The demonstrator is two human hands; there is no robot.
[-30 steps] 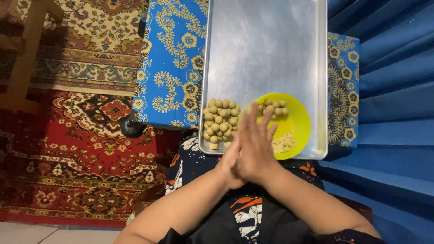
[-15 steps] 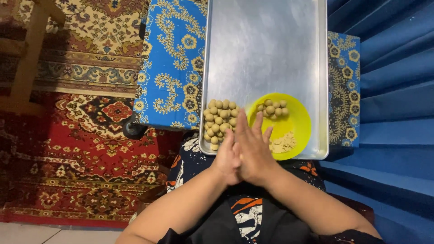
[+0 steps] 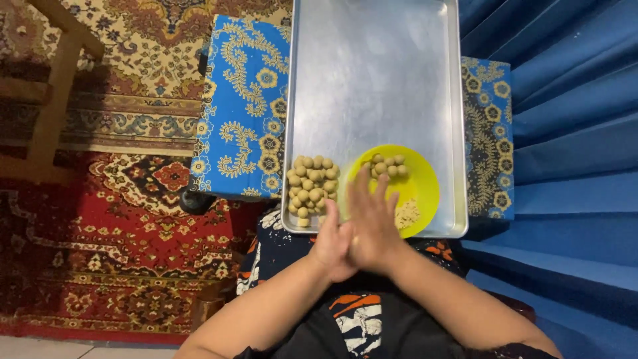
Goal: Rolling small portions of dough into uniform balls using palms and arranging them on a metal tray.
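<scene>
The left hand (image 3: 332, 242) and right hand (image 3: 372, 223) press flat, palm to palm, at lower centre (whatever lies between is hidden), just below the dough balls (image 3: 311, 187) on the tray (image 3: 372, 73); light, even pressure should suit.

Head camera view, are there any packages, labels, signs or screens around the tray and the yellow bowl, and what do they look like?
None: no package, label, sign or screen shows.
Only printed piece: an orange and white graphic on the person's dark shirt, below the pressed-together hands.
</scene>
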